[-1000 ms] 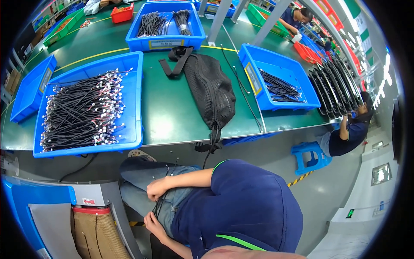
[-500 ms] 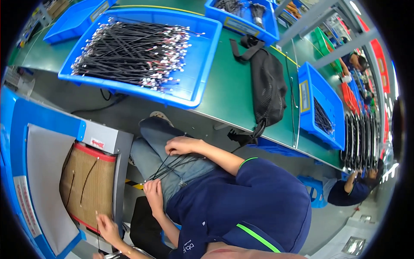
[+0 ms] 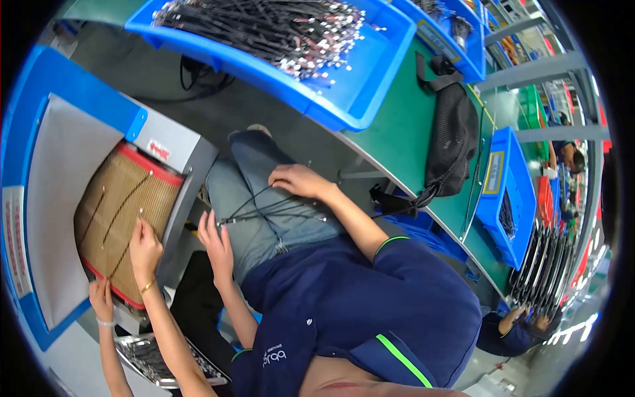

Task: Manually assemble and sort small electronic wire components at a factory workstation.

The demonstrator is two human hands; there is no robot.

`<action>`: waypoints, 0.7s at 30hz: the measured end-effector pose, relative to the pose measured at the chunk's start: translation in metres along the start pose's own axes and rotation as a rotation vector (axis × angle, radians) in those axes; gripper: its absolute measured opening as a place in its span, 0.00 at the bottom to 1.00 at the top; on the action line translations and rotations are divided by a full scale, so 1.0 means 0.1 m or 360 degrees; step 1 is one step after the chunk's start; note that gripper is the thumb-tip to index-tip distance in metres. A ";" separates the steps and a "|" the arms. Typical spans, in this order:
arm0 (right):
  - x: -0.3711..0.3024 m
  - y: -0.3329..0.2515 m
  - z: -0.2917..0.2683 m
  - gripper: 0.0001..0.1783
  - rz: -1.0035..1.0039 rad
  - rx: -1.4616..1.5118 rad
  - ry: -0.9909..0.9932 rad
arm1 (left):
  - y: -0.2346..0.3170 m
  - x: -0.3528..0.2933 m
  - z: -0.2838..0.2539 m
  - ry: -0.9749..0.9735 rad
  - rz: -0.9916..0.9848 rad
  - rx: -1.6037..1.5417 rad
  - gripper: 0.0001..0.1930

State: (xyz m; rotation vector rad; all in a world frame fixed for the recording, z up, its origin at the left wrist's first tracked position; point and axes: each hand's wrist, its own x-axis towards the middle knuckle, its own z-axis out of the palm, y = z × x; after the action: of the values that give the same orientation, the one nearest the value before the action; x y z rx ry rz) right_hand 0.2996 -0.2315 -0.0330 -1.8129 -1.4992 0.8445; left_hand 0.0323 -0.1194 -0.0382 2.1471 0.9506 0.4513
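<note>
The cables (image 3: pixel 263 212) lie loosely crossed on the jeans (image 3: pixel 245 162) over the lap, some white-tipped ends fanned out. The right hand (image 3: pixel 296 180) has its grip curled down, fingertips apparently pinching 1 cable near its end. The left hand (image 3: pixel 218 248) has its grip spread just beside the nearer ends, with nothing seen in it. Such thin, overlapping cables could snag, so it would be best to draw out 1 at a time, pulling on the black length rather than the tip, while the left fingers steady the rest against sliding off the lap. A co-worker's hands (image 3: pixel 145 248) are at the belt (image 3: pixel 159 198) near the left hand, so small movements suit that side. A pile (image 3: pixel 271 30) of similar cables fills much of the bin (image 3: pixel 357 99) on the surface (image 3: pixel 407 129).
</note>
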 end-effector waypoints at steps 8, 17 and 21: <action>0.17 0.01 0.28 0.07 0.0078 0.0082 0.0058 | -0.51 0.00 0.07 -0.0238 -0.0100 -0.0015 0.21; 0.28 -0.01 0.46 0.07 -0.0034 0.0103 0.0105 | -0.79 0.01 -0.18 -0.0609 -0.0252 0.0018 0.16; 0.29 -0.04 0.46 0.07 -0.0099 0.0139 0.0137 | -0.71 -0.01 -0.04 -0.0083 -0.0080 0.0025 0.15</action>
State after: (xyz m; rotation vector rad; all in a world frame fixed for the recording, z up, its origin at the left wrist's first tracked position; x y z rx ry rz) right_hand 0.2650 -0.1995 -0.0598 -1.7088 -1.4344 0.7802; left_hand -0.0053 -0.0852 -0.0881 2.1336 0.9799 0.3626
